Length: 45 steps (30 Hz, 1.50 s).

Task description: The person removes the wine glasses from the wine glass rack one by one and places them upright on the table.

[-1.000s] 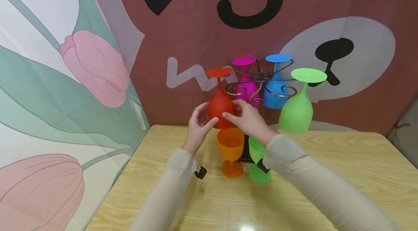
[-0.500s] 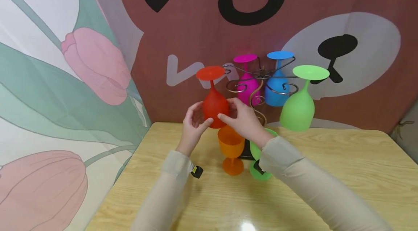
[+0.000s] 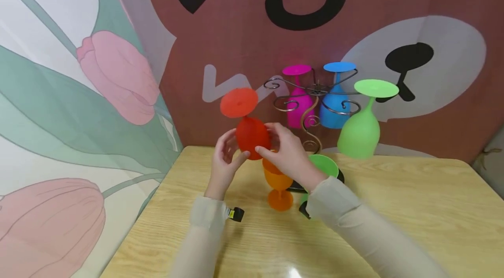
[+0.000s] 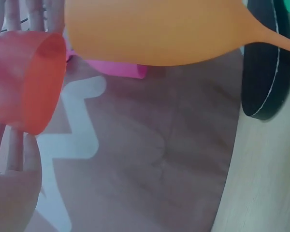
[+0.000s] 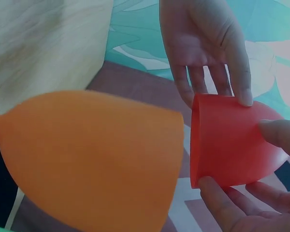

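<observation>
Both hands hold a red goblet [image 3: 253, 138] upside down, its foot tipped toward the left and the viewer in the head view. My left hand [image 3: 226, 160] grips the bowl from the left, and my right hand [image 3: 289, 153] grips it from the right, thumbs on the near side. In the right wrist view, the fingers of both hands lie on the red bowl [image 5: 237, 140]. Just below stands an upright orange goblet [image 3: 278, 179] on the table. Behind the right wrist, an upright green goblet [image 3: 323, 164] is partly hidden.
A curled metal rack [image 3: 316, 90] on a black base [image 3: 296, 187] stands at the back. Hanging upside down from it are a magenta goblet [image 3: 300, 107], a blue goblet [image 3: 334, 107] and a light green goblet [image 3: 360, 133]. The wooden table [image 3: 413, 208] meets a printed cloth behind.
The red goblet has moved left, away from the rack's curled arm, with both hands. Its foot has tilted toward the viewer, and more of the upright green goblet now shows.
</observation>
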Tool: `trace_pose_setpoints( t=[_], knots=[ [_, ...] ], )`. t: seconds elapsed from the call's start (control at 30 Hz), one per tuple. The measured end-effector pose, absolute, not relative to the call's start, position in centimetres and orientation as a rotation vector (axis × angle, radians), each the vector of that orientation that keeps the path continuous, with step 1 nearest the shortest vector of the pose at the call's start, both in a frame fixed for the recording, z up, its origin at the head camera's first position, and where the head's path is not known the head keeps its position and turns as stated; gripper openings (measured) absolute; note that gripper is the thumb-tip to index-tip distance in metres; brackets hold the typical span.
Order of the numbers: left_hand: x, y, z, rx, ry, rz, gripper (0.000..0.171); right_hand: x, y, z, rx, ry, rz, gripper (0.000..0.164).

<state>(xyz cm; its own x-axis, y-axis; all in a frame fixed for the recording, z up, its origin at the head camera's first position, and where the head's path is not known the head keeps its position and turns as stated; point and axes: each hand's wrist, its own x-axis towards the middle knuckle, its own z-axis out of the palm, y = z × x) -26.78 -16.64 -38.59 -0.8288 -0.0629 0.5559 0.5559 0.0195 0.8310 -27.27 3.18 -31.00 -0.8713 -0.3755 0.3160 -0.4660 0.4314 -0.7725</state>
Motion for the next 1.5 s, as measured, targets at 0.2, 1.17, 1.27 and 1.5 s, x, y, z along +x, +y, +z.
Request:
trace_pose_setpoints(
  t=[0.2, 1.17, 1.27, 1.5],
  knots=[
    [-26.2, -16.7, -39.5, -0.565, -1.763, -1.853, 0.065, -26.7, 2.9, -31.8, 0.819, -2.509, 1.396, 0.064],
    [-23.9, -17.7, -38.0, -0.442, -1.485, -2.518, 0.021, -26.8, 3.9, -34.4, 1.222, -1.935, 0.958, 0.068],
    [-23.7, -18.2, -37.6, -0.377, -1.496, -2.585, 0.018, -26.8, 3.9, -34.4, 1.258, -1.911, 0.941, 0.069],
    [-23.5, -19.2, -37.4, -0.423, -1.540, -2.662, 0.026, -26.7, 3.8, -34.7, 1.286, -1.874, 0.991, 0.061]
  ],
)
